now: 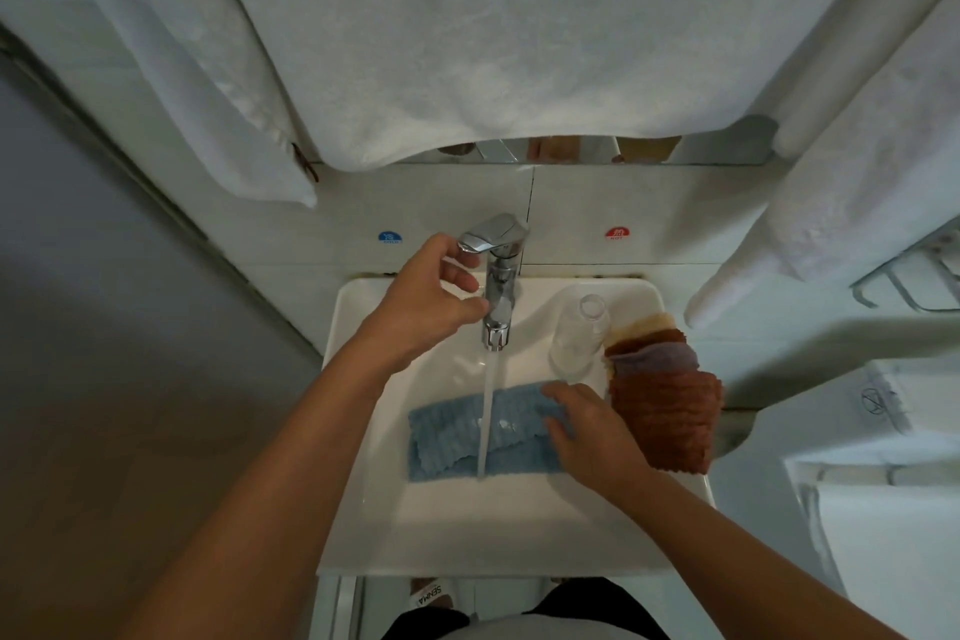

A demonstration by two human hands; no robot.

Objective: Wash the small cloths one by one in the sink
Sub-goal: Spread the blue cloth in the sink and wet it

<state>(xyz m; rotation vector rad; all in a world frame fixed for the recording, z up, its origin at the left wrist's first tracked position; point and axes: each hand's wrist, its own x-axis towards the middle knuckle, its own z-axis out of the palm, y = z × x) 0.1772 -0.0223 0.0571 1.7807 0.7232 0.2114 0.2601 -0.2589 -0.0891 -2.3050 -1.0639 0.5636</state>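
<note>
Left hand (426, 296) at running tap (496, 244); right hand (587, 426) presses blue cloth (457, 437)

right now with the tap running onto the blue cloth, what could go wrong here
1. The stack of cloths hangs over the sink's right rim beside the right hand; a nudge could drop it into the basin or off the edge.
2. The clear bottle stands close to the faucet, so a wrist could tip it.
3. The blue cloth may cover the drain, which is hidden, while the left hand is at the handle.
</note>
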